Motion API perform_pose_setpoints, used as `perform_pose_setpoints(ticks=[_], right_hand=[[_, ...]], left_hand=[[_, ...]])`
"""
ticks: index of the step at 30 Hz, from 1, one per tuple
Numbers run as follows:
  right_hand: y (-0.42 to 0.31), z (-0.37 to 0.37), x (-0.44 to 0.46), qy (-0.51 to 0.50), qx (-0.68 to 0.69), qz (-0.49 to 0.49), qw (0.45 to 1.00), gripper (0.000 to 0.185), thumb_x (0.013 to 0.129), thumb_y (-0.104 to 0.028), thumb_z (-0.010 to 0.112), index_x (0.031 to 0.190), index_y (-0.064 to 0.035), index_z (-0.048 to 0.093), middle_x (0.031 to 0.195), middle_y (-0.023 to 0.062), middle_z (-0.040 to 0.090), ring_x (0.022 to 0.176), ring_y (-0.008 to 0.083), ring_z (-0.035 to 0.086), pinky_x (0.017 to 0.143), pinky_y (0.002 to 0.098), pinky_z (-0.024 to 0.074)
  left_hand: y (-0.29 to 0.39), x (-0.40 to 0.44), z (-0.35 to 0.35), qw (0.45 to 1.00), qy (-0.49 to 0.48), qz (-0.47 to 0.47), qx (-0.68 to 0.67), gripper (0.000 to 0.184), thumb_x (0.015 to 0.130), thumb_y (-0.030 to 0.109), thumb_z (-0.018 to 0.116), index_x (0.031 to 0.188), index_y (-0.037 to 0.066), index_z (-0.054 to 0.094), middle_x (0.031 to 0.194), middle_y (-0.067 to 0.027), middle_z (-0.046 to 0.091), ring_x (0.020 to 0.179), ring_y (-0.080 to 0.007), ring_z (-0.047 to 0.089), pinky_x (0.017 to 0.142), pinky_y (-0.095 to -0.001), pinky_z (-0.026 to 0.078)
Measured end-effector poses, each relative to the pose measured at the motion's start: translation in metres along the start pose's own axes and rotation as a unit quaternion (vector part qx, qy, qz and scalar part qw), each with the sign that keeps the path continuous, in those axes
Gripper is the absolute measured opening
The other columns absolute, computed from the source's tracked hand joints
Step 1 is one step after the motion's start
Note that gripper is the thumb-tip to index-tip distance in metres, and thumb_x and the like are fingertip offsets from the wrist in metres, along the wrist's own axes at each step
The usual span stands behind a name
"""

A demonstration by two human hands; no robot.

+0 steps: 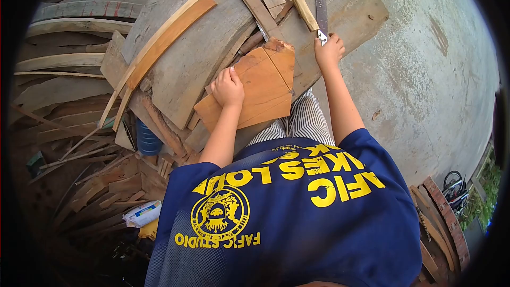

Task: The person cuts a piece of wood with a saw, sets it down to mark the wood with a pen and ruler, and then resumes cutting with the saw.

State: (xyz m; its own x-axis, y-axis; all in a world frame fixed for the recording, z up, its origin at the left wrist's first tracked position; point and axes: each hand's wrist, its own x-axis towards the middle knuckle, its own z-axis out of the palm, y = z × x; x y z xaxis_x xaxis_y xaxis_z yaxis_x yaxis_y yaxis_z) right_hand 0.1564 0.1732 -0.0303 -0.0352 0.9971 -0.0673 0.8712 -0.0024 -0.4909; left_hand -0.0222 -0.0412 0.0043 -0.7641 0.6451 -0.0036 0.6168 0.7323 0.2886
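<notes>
Two hands showed in my head view. I saw the right hand point(329, 50) closed round the handle end of a saw point(321, 5), whose long axis ran almost straight ahead, blade pointing away beside a hammer point(298, 1). The left hand point(228, 88) curled over the edge of a wooden board point(260, 87), slanting from near left to far right before striped trousers point(305, 117).
</notes>
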Motion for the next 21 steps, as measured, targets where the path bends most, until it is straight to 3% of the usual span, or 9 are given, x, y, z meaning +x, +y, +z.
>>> perform_pose_setpoints(ticks=[1, 3, 7, 9, 10, 12, 16, 19, 21], right_hand=[[0.012, 0.001, -0.002, -0.027, -0.062, 0.069, 0.995, 0.049, 0.079, -0.015, 0.064, 0.122, -0.0018, 0.043, 0.119, 0.0246, 0.050, 0.110, 0.0426, 0.047, 0.094, 0.0470, 0.0397], [0.032, 0.004, -0.001, -0.084, -0.049, 0.056, 0.994, 0.053, 0.079, -0.017, 0.065, 0.124, -0.0020, 0.042, 0.118, 0.0258, 0.050, 0.112, 0.0429, 0.047, 0.095, 0.0466, 0.0394], [0.056, 0.017, 0.015, -0.242, 0.045, 0.054, 0.968, 0.063, 0.078, -0.027, 0.071, 0.129, -0.0044, 0.040, 0.121, 0.0270, 0.049, 0.117, 0.0433, 0.045, 0.097, 0.0469, 0.0388], [0.059, 0.017, 0.016, -0.198, 0.033, 0.025, 0.979, 0.066, 0.077, -0.030, 0.072, 0.129, -0.0051, 0.041, 0.121, 0.0266, 0.050, 0.116, 0.0429, 0.047, 0.097, 0.0475, 0.0394], [0.056, 0.013, 0.018, -0.158, 0.015, -0.005, 0.987, 0.068, 0.076, -0.033, 0.074, 0.129, -0.0058, 0.041, 0.122, 0.0261, 0.051, 0.114, 0.0426, 0.048, 0.096, 0.0481, 0.0399], [0.049, 0.008, 0.017, -0.147, -0.044, -0.014, 0.988, 0.069, 0.076, -0.032, 0.074, 0.129, -0.0055, 0.041, 0.121, 0.0256, 0.051, 0.112, 0.0425, 0.050, 0.095, 0.0486, 0.0406], [0.053, 0.004, 0.028, -0.185, -0.088, -0.007, 0.979, 0.066, 0.073, -0.033, 0.075, 0.122, -0.0028, 0.043, 0.116, 0.0231, 0.057, 0.107, 0.0413, 0.056, 0.093, 0.0497, 0.0421], [0.056, 0.003, 0.033, -0.215, -0.100, -0.010, 0.972, 0.057, 0.071, -0.024, 0.073, 0.115, -0.0005, 0.045, 0.108, 0.0250, 0.062, 0.103, 0.0396, 0.059, 0.086, 0.0473, 0.0470], [0.070, -0.009, 0.034, -0.173, -0.001, 0.005, 0.985, 0.050, 0.070, -0.016, 0.066, 0.112, 0.0015, 0.046, 0.098, 0.0290, 0.062, 0.097, 0.0411, 0.061, 0.079, 0.0473, 0.0491]], left_hand=[[-0.002, -0.002, 0.003, 1.000, -0.001, 0.001, -0.001, 0.027, 0.094, 0.025, 0.042, 0.093, 0.009, 0.065, 0.099, -0.0073, 0.066, 0.093, -0.0238, 0.061, 0.086, -0.0397, 0.039], [-0.004, -0.001, 0.007, 0.993, 0.081, 0.080, -0.023, 0.021, 0.092, 0.017, 0.045, 0.099, 0.009, 0.063, 0.101, -0.0065, 0.065, 0.097, -0.0223, 0.059, 0.090, -0.0402, 0.038], [0.003, 0.000, -0.002, 0.988, 0.062, 0.140, 0.006, 0.024, 0.088, 0.010, 0.046, 0.109, 0.010, 0.058, 0.104, -0.0060, 0.064, 0.101, -0.0218, 0.058, 0.093, -0.0405, 0.036], [0.010, 0.004, 0.003, 0.996, -0.026, 0.082, 0.019, 0.032, 0.085, 0.006, 0.047, 0.116, 0.012, 0.053, 0.107, -0.0066, 0.064, 0.103, -0.0223, 0.058, 0.094, -0.0408, 0.035], [0.014, 0.007, 0.008, 0.995, -0.024, 0.090, 0.019, 0.032, 0.085, 0.006, 0.047, 0.116, 0.012, 0.053, 0.107, -0.0066, 0.064, 0.103, -0.0223, 0.058, 0.094, -0.0408, 0.035], [0.023, 0.011, 0.010, 0.997, -0.043, -0.057, -0.038, 0.028, 0.089, 0.012, 0.046, 0.116, 0.012, 0.052, 0.109, -0.0077, 0.064, 0.105, -0.0223, 0.058, 0.094, -0.0406, 0.036], [0.042, 0.013, 0.003, 0.988, -0.049, -0.117, -0.091, 0.030, 0.093, 0.022, 0.043, 0.120, 0.013, 0.052, 0.115, -0.0096, 0.062, 0.107, -0.0249, 0.057, 0.094, -0.0425, 0.035], [0.041, 0.009, 0.009, 0.999, 0.012, -0.045, -0.024, 0.037, 0.095, 0.030, 0.039, 0.127, 0.013, 0.049, 0.121, -0.0102, 0.059, 0.111, -0.0271, 0.055, 0.095, -0.0445, 0.034], [0.033, 0.010, 0.019, 0.975, 0.136, 0.134, 0.109, 0.035, 0.095, 0.030, 0.041, 0.125, 0.015, 0.052, 0.124, -0.0111, 0.057, 0.111, -0.0305, 0.054, 0.091, -0.0489, 0.035]])
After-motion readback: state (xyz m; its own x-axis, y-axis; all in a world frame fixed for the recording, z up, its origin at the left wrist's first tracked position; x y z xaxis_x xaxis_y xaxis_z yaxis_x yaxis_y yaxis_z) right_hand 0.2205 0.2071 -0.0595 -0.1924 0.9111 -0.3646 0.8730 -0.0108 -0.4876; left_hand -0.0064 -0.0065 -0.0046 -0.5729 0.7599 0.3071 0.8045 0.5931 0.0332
